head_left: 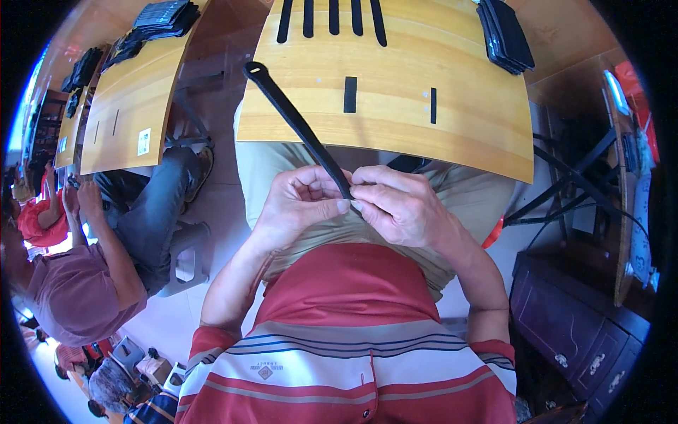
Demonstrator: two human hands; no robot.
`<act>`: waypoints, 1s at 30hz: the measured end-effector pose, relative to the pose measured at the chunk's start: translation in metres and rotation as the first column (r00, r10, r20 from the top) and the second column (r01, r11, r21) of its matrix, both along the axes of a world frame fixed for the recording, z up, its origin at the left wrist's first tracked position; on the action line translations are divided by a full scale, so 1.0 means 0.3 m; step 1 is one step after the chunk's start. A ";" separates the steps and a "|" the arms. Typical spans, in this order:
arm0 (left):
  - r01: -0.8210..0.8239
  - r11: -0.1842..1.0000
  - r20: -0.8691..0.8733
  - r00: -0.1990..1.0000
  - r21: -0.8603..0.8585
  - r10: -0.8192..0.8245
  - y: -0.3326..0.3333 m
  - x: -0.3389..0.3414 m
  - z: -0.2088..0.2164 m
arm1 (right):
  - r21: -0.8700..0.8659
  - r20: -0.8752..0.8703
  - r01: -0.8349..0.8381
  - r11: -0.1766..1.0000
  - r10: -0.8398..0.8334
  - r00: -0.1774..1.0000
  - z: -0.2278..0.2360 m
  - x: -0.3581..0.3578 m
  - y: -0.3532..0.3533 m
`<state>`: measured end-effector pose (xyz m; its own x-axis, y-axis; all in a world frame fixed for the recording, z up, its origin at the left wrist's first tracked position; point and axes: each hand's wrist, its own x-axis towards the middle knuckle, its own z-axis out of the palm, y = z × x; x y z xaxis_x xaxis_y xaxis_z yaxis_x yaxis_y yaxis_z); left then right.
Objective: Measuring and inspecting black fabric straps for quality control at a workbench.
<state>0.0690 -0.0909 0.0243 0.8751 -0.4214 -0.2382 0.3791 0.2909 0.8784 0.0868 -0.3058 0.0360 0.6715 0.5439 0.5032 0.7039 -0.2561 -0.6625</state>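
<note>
Over my lap, in front of the table's near edge, both hands pinch the lower end of a long black strap (300,126). The strap slants up to the left and ends in a rounded tip with a small hole. My left hand (300,201) grips it between thumb and fingers from the left side. My right hand (399,205) closes on the same end, its fingertips touching the left thumb. The strap's lowest bit is hidden by the fingers. On the table beyond lie a short wide black strip (350,95) and a narrower black strip (433,105).
The wooden table (395,131) carries a row of several black straps (334,18) at its far side and a stack of flat black pieces (505,35) at the far right. At left, a seated co-worker (78,290) works by another table (134,106). A dark drawer cabinet (565,325) stands right.
</note>
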 end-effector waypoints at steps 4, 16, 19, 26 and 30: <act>-0.009 1.000 -0.003 1.000 -0.004 0.009 -0.001 -0.006 -0.004 | 0.014 0.054 0.014 1.000 -0.015 0.998 -0.004 -0.005 0.007; -0.141 0.989 0.027 0.990 0.050 0.140 -0.038 -0.041 -0.027 | 0.024 0.094 0.027 0.999 -0.029 0.995 -0.026 -0.020 0.016; -0.172 0.982 0.044 0.985 0.083 0.169 -0.047 -0.047 -0.021 | 0.013 0.122 0.037 0.999 -0.039 0.992 -0.031 -0.019 0.016; -0.152 0.983 0.014 0.988 0.101 0.151 -0.043 -0.049 -0.013 | 0.034 0.124 0.018 0.999 -0.022 0.992 -0.035 -0.005 0.008; -0.139 0.982 0.016 0.990 0.132 0.138 -0.044 -0.049 0.006 | 0.003 0.146 0.028 1.000 -0.028 0.989 -0.032 -0.009 0.008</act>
